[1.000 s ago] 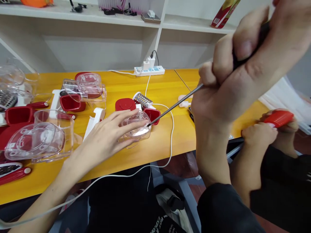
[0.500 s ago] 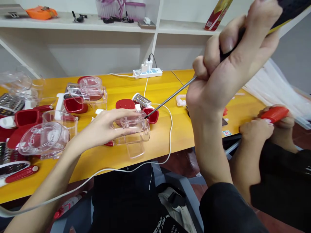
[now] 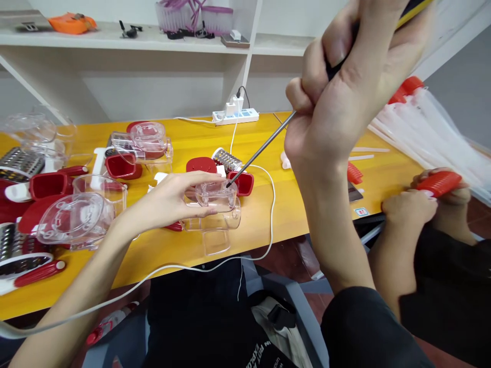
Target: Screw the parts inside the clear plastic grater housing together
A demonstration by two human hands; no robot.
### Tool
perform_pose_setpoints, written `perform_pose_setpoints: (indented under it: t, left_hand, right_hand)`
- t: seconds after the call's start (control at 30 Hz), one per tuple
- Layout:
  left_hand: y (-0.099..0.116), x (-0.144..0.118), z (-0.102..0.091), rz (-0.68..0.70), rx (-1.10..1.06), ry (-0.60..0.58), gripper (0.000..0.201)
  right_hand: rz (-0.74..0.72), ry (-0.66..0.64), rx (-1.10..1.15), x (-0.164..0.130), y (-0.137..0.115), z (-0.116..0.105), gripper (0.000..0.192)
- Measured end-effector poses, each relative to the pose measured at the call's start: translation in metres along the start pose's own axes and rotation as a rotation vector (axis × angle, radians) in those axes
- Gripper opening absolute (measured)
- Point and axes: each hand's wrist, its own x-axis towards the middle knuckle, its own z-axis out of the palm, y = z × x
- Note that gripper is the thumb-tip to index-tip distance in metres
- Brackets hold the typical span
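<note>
On yellow table (image 3: 184,250): clear plastic housing (image 3: 215,207) held under screwdriver (image 3: 261,151).
Left hand (image 3: 172,202) grips the clear plastic housing near the front table edge, thumb and fingers closed around its upper part. Right hand (image 3: 341,97), raised close to the camera, is fisted tight around the screwdriver's dark handle; the metal shaft slants down-left, tip touching the housing's top right corner. Just behind: red cap (image 3: 199,164), metal grater drum (image 3: 227,158), red tray (image 3: 242,183). White cable (image 3: 271,204) loops past. Left: clear lid (image 3: 72,222), further red and clear parts. Rear: power strip (image 3: 236,115). Right edge: another person's hands holding a red ribbed piece (image 3: 439,183).
</note>
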Motion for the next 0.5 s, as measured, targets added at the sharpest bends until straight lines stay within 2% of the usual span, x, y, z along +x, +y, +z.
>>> perform_pose_setpoints:
  t: [0.1, 0.27, 0.4, 0.5]
  left_hand:
    - [0.003, 0.002, -0.001, -0.015, 0.032, 0.006, 0.063]
    - [0.003, -0.002, -0.002, 0.024, 0.109, 0.023, 0.067]
    - [0.001, -0.005, -0.004, 0.074, 0.134, 0.002, 0.067]
    - [0.002, -0.005, -0.003, 0.102, 0.176, -0.027, 0.065]
  right_hand:
    - [0.005, -0.052, 0.005, 0.001, 0.005, 0.005, 0.026]
    - [-0.124, -0.095, 0.029, 0.005, 0.015, 0.011, 0.018]
    - [-0.06, -0.093, -0.034, 0.009, 0.013, 0.01, 0.017]
    - [-0.049, -0.119, -0.003, 0.01, 0.009, 0.007, 0.032]
